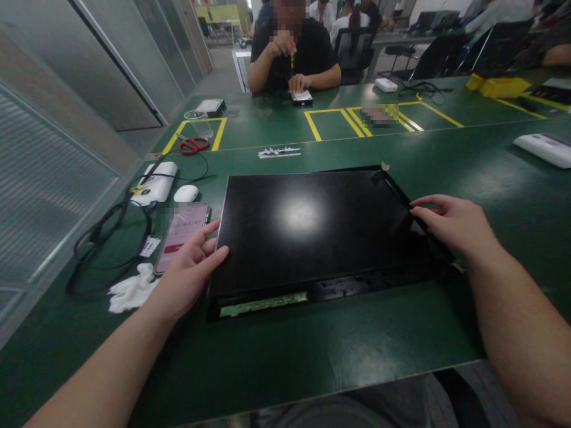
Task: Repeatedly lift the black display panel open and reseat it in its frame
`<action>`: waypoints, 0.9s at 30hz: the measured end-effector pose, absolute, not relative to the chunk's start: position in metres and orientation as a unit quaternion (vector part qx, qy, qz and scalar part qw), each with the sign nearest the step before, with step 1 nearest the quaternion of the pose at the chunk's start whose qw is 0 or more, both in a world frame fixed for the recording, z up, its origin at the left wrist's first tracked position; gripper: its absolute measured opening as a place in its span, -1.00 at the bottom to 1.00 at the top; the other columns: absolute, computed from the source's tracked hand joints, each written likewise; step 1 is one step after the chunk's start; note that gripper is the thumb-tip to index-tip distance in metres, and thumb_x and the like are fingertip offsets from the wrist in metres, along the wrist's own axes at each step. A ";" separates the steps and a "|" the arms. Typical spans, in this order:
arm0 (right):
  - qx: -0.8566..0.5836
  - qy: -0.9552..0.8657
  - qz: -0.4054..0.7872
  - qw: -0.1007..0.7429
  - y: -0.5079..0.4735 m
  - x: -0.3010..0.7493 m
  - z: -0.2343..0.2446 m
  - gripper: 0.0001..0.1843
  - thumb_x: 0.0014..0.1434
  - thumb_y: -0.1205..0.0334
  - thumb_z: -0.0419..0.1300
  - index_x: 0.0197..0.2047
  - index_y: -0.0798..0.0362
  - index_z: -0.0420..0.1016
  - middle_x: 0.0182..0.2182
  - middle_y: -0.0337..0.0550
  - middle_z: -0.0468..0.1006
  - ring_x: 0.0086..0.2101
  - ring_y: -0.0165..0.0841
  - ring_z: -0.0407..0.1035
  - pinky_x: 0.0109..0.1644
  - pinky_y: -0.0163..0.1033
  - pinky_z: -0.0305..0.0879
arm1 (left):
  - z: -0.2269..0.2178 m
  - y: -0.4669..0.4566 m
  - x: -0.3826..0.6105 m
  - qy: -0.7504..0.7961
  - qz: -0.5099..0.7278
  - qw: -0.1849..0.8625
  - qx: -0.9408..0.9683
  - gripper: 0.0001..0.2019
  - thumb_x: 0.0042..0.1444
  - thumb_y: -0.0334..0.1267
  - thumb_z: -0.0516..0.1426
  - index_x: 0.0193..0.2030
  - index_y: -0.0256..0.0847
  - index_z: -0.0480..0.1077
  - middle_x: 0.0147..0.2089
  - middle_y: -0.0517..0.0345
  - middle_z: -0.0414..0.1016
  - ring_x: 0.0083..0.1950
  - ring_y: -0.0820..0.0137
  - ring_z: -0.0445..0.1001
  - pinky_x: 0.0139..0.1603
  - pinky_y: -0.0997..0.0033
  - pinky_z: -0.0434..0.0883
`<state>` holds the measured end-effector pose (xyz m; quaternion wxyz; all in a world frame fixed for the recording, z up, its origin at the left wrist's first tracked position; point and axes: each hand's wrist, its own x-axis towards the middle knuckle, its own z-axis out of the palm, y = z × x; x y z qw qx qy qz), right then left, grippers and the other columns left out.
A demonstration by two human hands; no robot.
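Note:
A black LCD screen panel [285,232] lies over a thin black frame [428,238] on the green table, its glossy face up with a bright reflection. Below its near edge shows a green circuit strip [263,304]. My left hand [194,267] grips the panel's left edge, thumb on top and the other fingers at the side. At the right, my right hand [450,220] pinches the frame's edge between thumb and fingers. The frame sticks out past the panel at the right and at the far right corner.
On the left lie a phone [182,235], a white mouse-like object [186,194], a white power-bank-like box [156,183], black cables [96,238], crumpled white cloth [134,289] and red scissors [195,145]. Small white strips [279,152] lie beyond the panel. A co-worker [294,59] sits opposite, handling a hard drive [302,98].

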<state>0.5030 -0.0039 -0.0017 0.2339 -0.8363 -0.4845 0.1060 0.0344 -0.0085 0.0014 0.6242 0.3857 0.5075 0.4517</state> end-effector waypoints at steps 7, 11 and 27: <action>-0.825 -0.505 0.097 0.233 -0.003 0.510 -0.007 -0.75 0.10 0.00 0.31 -0.20 -0.14 0.74 -0.55 -0.23 0.58 -0.43 -0.16 0.50 -0.26 -0.05 0.30 | 0.000 -0.008 0.035 0.513 0.452 0.619 0.387 -0.11 -0.14 -0.29 0.61 0.35 -0.12 0.41 -0.04 0.05 0.81 -0.02 0.08 0.80 -0.11 0.31 0.73; -0.828 -0.505 0.092 0.224 -0.003 0.510 -0.007 -0.77 0.13 0.02 0.31 -0.19 -0.14 0.74 -0.54 -0.23 0.58 -0.43 -0.17 0.49 -0.25 -0.06 0.30 | -0.001 -0.007 0.034 0.517 0.457 0.616 0.382 -0.10 -0.17 -0.27 0.62 0.34 -0.12 0.42 -0.06 0.04 0.81 -0.06 0.05 0.80 -0.16 0.28 0.74; -0.840 -0.486 0.111 0.216 -0.004 0.504 -0.002 -0.72 0.13 0.01 0.29 -0.17 -0.11 0.75 -0.50 -0.19 0.60 -0.42 -0.19 0.49 -0.22 -0.06 0.35 | -0.004 -0.007 0.030 0.514 0.441 0.614 0.405 -0.09 -0.05 -0.18 0.60 0.43 -0.11 0.37 0.02 0.01 0.81 0.02 0.06 0.79 -0.09 0.30 0.73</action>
